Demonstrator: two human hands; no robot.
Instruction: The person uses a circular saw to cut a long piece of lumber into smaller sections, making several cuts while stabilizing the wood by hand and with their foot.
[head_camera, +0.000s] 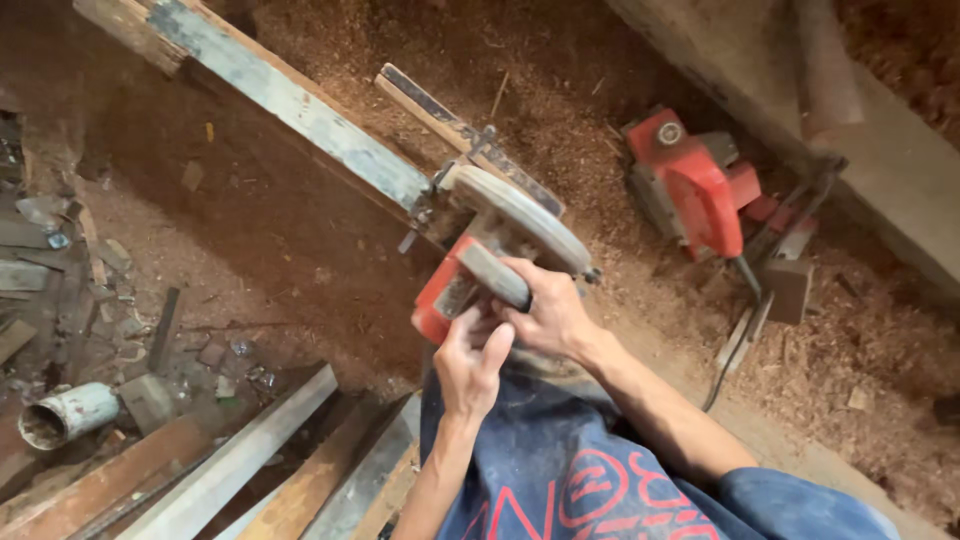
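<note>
Sawdust covered the workshop floor below a person seen from their own head camera. Both hands were on a red circular saw that sat at the near end of a long, worn plank running diagonally up to the left. The right hand had its fingers wrapped shut around the saw's grey handle, while the left hand pressed against the red body just below, fingers curled together on it. The saw's round pale blade guard faced up and to the right; the blade itself was hidden, so whether it was turning could not be told. A second narrow strip of wood lay beside the plank. A second red power tool lay on its side in the sawdust, well apart to the right, with a dark cord trailing toward the person's blue trousers. Loose planks and a short grey pipe lay at lower left. The plank appeared unclamped, so it could shift and make the saw kick back toward the nearby legs. The left hand's closeness to the blade area looked risky, and the trailing cord could snag.
</note>
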